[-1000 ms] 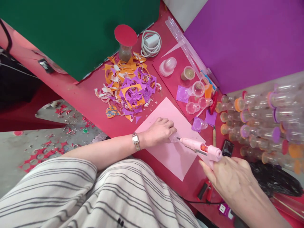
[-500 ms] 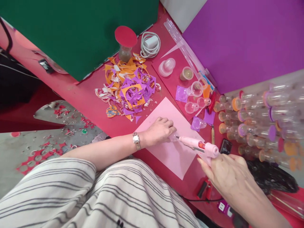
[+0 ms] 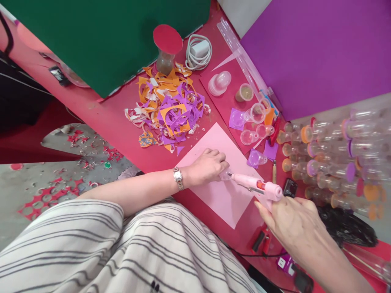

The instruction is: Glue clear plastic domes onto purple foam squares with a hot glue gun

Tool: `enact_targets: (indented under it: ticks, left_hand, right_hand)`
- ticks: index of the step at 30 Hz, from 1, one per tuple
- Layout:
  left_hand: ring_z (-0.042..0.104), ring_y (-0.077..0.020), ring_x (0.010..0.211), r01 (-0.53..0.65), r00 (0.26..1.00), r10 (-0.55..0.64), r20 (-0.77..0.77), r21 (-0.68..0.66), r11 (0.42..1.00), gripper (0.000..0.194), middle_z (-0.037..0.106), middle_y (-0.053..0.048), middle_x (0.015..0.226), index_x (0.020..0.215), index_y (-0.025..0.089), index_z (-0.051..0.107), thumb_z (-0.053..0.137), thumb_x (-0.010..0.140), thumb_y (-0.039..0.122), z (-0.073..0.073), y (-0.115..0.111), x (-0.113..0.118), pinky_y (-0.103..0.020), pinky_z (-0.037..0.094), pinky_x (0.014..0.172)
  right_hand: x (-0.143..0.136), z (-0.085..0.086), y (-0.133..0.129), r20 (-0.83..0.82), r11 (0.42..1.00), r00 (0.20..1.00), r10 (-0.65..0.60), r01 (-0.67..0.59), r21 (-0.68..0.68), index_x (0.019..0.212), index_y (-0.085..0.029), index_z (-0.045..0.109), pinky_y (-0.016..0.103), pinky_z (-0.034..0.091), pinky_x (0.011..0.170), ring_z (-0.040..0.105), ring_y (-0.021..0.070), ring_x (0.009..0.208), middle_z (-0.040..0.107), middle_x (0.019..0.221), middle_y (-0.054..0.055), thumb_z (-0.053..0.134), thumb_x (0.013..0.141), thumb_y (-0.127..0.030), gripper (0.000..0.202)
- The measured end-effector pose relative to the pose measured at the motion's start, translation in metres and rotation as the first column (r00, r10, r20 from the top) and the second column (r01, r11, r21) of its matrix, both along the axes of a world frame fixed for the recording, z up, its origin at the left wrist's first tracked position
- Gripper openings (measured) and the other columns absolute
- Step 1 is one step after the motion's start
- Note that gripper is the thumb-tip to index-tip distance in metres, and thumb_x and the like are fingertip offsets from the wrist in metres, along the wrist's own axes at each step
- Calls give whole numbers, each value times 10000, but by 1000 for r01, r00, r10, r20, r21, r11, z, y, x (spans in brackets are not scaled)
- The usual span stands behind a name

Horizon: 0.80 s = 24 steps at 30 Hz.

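Observation:
My right hand is wrapped round the handle of a pink glue gun, whose dark tip points left. Fingers curled, my left hand grips a small clear plastic piece at the gun's tip. Both are over a pink paper sheet lying on the red table. Clear plastic cups and a clear cup on a purple square stand beyond the sheet.
Orange and purple paper scraps lie heaped at the back left, near a coiled white cable. Rows of clear bottle-like pieces stand at the right, with a black plastic bag before them. A green board rises behind.
The view has shifted slightly, so the table's things appear a little to the right. Both hands keep nearly the same pose, with the gun tip still at the clear piece.

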<state>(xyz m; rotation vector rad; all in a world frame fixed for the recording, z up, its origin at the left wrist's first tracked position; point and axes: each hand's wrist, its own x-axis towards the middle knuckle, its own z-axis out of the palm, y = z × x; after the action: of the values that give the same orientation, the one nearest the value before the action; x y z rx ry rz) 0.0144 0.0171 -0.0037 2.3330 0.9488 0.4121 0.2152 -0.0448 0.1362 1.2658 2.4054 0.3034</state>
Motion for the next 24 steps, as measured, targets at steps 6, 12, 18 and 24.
enact_targets:
  ticks: [6,12,18,24]
  left_hand:
    - [546,-244,957,-1,1000,1,2,-1,1000,339,633,-102,1070,1102,152,645,714,846,362,0,0,0,-355,354,822]
    - [552,-243,946,-4,1000,4,7,8,1000,323,637,-101,1052,1088,147,652,703,852,361,-1,0,0,-356,355,815]
    - [554,-237,933,-15,999,14,31,33,999,292,644,-103,1025,1065,149,656,693,857,351,-3,-2,1,-353,362,818]
    - [559,-245,945,-5,1000,4,25,23,1000,303,642,-100,1025,1068,141,659,689,858,358,-3,-1,1,-365,369,828]
  right_hand:
    - [-3,0,1,8,1000,1000,2,-2,6,698,-185,571,363,327,641,531,188,439,498,442,10,140,1032,-417,593]
    - [-2,-3,0,25,1000,1000,12,-12,5,705,-177,586,372,326,630,546,203,442,499,437,16,200,1023,-378,539]
    - [2,-9,1,10,999,1000,23,-23,24,688,-198,562,379,321,623,531,204,433,498,438,18,219,1014,-371,504]
    - [3,-12,-1,-30,1000,999,18,-17,24,655,-217,517,370,332,641,529,187,454,480,450,1,270,1006,-371,456]
